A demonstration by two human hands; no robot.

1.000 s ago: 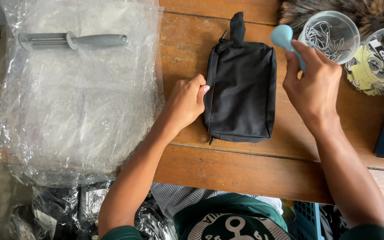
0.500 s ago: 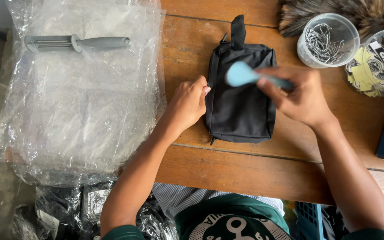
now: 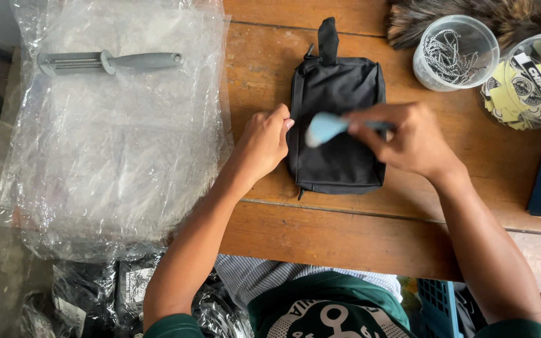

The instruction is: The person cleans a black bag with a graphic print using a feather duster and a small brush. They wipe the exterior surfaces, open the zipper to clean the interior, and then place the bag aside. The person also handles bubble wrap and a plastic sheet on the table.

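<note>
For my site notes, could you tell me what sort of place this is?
Probably a small packing or finishing bench: a black pouch lies on a worn wooden table, beside clear plastic bags and a tub of ball chains.

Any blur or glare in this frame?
Head view: the blue tool in the right hand is motion-smeared; the pouch and left hand are sharp; the plastic sheet shows soft white glare.
</note>
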